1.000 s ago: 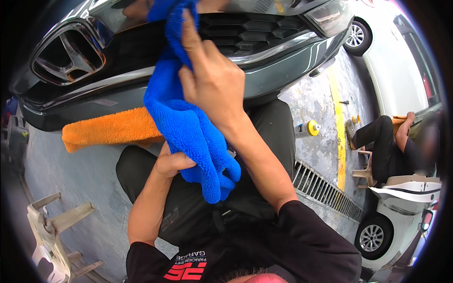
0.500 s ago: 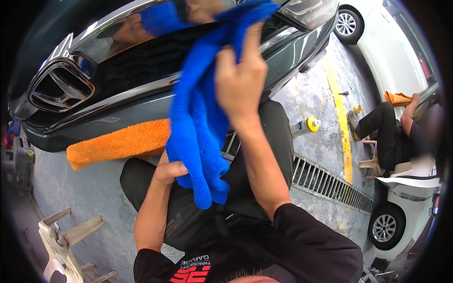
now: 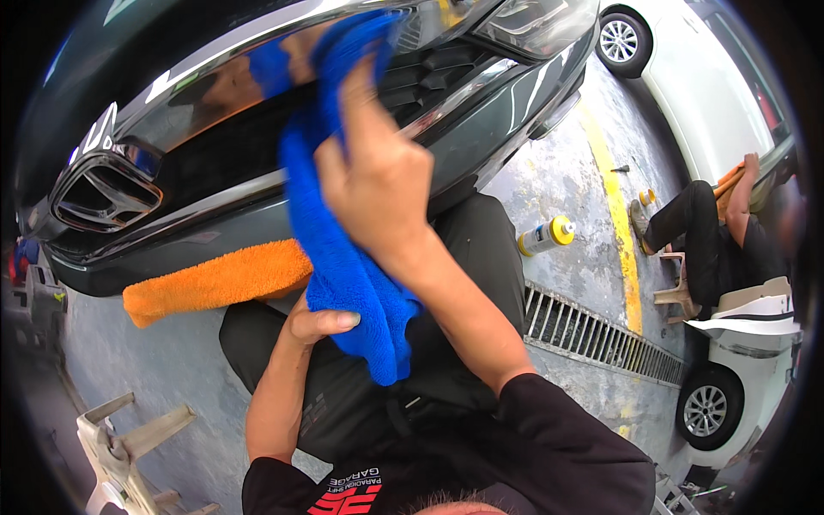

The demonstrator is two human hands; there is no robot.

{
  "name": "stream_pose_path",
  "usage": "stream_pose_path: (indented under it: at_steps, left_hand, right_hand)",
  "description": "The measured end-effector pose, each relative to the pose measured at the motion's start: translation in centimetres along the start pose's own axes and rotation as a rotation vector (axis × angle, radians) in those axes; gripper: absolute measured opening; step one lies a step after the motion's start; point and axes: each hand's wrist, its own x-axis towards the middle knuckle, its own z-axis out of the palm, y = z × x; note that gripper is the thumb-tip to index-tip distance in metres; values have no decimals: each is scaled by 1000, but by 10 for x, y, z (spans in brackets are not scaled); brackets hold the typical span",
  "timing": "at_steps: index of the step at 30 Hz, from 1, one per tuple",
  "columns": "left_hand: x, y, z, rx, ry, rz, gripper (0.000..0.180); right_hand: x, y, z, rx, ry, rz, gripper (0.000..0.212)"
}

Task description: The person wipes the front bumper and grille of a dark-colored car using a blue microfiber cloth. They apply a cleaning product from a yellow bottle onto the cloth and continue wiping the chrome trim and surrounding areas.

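My right hand (image 3: 378, 184) reaches up to the glossy grille trim (image 3: 215, 90) of a dark car (image 3: 180, 223). Bunched under its fingers is a blue microfiber towel (image 3: 343, 275), its upper part against the trim and slightly blurred. The towel's lower end hangs over my left hand (image 3: 318, 324), whose thumb lies on it; the other fingers are hidden beneath. From behind that hand an orange microfiber towel (image 3: 215, 279) sticks out to the left, below the bumper. Whether my left fingers also grip the orange towel, I cannot tell.
A yellow-capped bottle (image 3: 547, 235) stands right of my knee, near a floor drain grate (image 3: 601, 339). Lower left is a pale plastic stool (image 3: 129, 446). On the right, a seated person (image 3: 747, 232) holds an orange cloth (image 3: 730, 184) at a white car (image 3: 695, 103).
My right hand has swept left along the trim, taking the upper part of the blue towel with it. My left hand stays nearly in place. The other person's orange cloth has shifted.
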Motion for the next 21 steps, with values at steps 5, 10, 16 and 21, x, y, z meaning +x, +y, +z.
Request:
stream_pose_path:
  at_steps: [5,10,16,21]
  left_hand:
    - [5,3,0,80,-54,-100,88]
    - [9,-13,-10,91,-108,-161,90]
    - [13,-15,8,91,-118,-147,89]
    - [17,-21,16,95,-92,-175,85]
  right_hand:
    - [29,44,-29,-12,82,119,75]
    - [7,7,-15,10,-3,41,83]
    - [72,46,-67,151,-1,333,76]
    - [34,49,-36,142,41,-11,87]
